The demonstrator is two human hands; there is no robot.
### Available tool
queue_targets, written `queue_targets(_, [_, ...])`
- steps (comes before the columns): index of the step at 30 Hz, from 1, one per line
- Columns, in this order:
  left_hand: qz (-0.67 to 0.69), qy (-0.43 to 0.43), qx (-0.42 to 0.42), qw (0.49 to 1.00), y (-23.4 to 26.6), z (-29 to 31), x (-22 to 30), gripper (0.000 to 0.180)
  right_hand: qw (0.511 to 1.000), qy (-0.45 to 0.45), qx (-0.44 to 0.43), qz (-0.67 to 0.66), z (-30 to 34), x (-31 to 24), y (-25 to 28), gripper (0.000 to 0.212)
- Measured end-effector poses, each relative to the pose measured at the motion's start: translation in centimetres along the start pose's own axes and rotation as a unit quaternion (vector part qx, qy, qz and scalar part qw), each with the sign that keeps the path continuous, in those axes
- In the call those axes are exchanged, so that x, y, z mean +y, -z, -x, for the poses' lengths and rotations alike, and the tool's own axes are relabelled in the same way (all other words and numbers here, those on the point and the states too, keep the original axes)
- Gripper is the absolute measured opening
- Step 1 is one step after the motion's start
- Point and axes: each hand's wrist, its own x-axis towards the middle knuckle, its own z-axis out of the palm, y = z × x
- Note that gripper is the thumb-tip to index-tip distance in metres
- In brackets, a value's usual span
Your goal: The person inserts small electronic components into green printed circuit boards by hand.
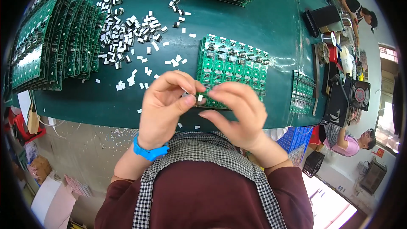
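A green table [280, 29] spreads before me in a workroom with a littered floor. At ten o'clock, racks of green circuit boards [32, 59] stand on edge in a leaning bank. Toward eleven, a heap of small black-and-white parts [131, 29] lies loose, with flat white pieces [174, 62] strewn below it. My left hand [165, 101], a blue wristband [146, 152] below it, has thumb and fingertips drawn together, seemingly pinching one small white-faced part [199, 98]. That part sits at the middle of my view, in front of the near edge of the board panel [229, 75] at one o'clock. My right hand [241, 116] is at four, its index finger and thumb well parted, with nothing I can see gripped between them; whether a fingertip touches the part, I can't tell. I take the step in hand to be readying this single piece; the next move, I judge, calls for turning it the right way round and steadying it with my right fingers, without dropping it. At three, a smaller board panel [302, 93] lies apart, a black fan [359, 94] beyond it.
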Motion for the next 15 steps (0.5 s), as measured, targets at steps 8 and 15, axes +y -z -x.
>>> queue_targets(8, [-0.121,-0.057,-0.067,0.989,-0.2,0.7,0.1,0.016,0.990,-0.045,-0.039,-0.130,1.0,0.1,0.2,0.028])
queue_targets(15, [-0.238,-0.061,-0.025,0.969,-0.7,1.0,0.0,0.013,0.953,-0.155,-0.034,-0.257,1.6,-0.6,0.8,0.021])
